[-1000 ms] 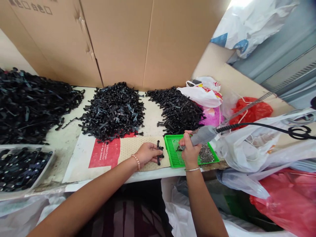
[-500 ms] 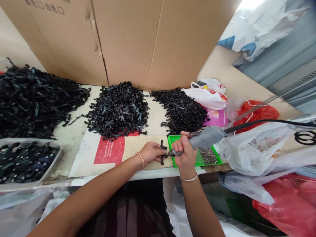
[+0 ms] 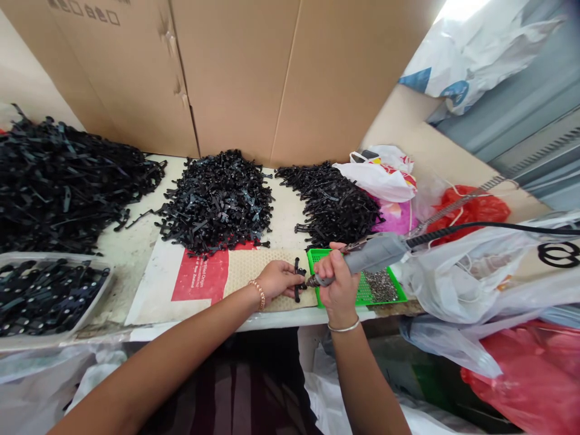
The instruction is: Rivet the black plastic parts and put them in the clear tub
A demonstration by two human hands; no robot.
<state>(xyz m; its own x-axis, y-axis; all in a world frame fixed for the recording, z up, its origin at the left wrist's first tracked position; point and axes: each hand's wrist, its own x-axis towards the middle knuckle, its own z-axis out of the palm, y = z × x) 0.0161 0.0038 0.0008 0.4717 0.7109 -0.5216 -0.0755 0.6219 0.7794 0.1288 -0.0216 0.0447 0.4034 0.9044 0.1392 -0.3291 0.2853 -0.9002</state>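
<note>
My left hand (image 3: 278,280) is closed on a small black bracket-like part (image 3: 298,279), fingertips pinching it above a cream textured mat (image 3: 251,272). Wrapped around a grey electric screwdriver (image 3: 376,254), my right hand (image 3: 338,281) points the tool's tip leftward at the black part. The tip meets the part or nearly so; any screw there is too small to make out. Just under my right hand lies a green perforated tray (image 3: 362,297), with a heap of small metal screws (image 3: 381,286) at its right end.
Black parts form a left pile (image 3: 58,181), a middle pile (image 3: 222,199) and a right pile (image 3: 335,202). A white tub (image 3: 102,296) holds more parts. Cardboard (image 3: 235,78) stands behind. Plastic bags (image 3: 453,278) crowd the right side, with the screwdriver's black cord (image 3: 493,225) over them.
The screwdriver and my right hand have shifted very slightly. My left hand keeps the black part in the same place.
</note>
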